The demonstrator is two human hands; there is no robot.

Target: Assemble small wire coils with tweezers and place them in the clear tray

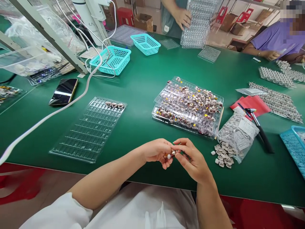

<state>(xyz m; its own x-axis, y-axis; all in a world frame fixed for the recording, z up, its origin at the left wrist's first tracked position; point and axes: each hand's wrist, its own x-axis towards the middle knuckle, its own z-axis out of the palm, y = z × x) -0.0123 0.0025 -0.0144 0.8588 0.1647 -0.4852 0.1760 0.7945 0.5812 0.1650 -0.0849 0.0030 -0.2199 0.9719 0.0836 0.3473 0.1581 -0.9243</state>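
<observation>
My left hand [158,152] and my right hand [190,157] meet above the table's front edge. Between their fingers is a small whitish and brown electronic part [171,155], partly hidden; both hands are closed on it. Just beyond lie stacked clear trays [164,92] heaped with similar small parts [202,100] with yellow and dark red bits. Left of my hands is a clear compartment tray [88,135], with several brownish-white parts [114,105] in its far row. Loose beige plastic caps [224,154] have spilled from a plastic bag [240,132] on the right.
A phone [64,92] and a white cable [83,89] lie at left. Turquoise baskets [116,68] stand behind. A black-handled hammer [260,130] and red sheet [258,105] lie right, near a blue basket [293,143]. Across the table, one person's hand [183,17] holds stacked trays [197,25]; another person sits at right.
</observation>
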